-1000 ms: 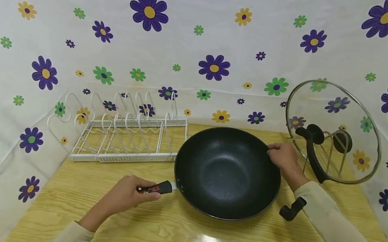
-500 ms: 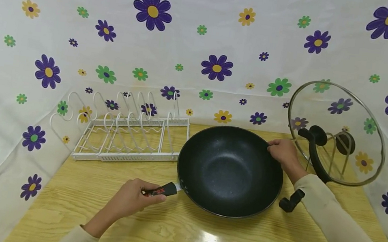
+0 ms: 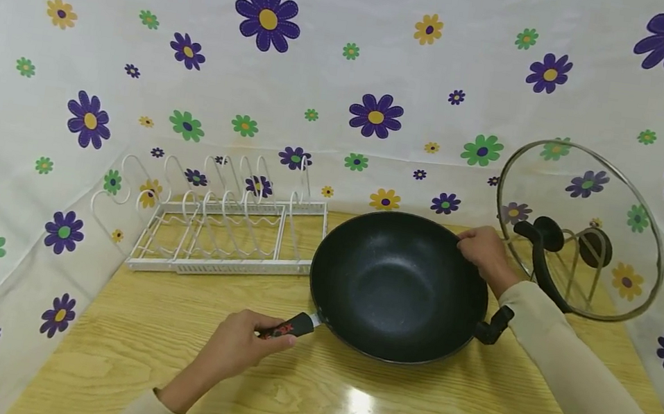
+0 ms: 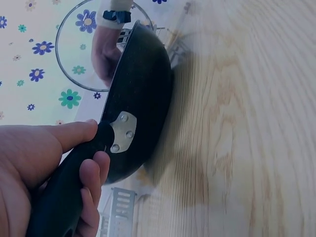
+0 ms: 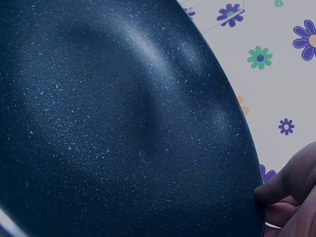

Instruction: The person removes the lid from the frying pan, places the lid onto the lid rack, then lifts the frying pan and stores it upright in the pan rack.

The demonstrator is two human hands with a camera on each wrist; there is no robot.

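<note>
A black wok [image 3: 397, 285] with a dark, speckled inside stands over the table, its near side casting a shadow below. My left hand [image 3: 241, 345] grips its black handle [image 3: 297, 325], thumb along the top and fingers curled underneath, as the left wrist view shows. On the far right side my right hand [image 3: 486, 252] pinches the rim between thumb and fingers. The right wrist view shows the thumb [image 5: 274, 190] on the inner edge; the fingers behind the rim are partly hidden. I cannot tell whether the wok's base touches the wood.
A white wire rack [image 3: 227, 235] stands at the back left, close to the wok. At the right, a glass lid [image 3: 631, 180] with a black handle leans upright in a small wire stand [image 3: 595, 276]. A flowered sheet [image 3: 345, 13] hangs behind the wooden table [image 3: 293, 405].
The wok's handle and my left hand have swung a little to the right. The wok's near edge sits slightly higher in view. Both hands keep their hold, and the head view has shifted slightly.
</note>
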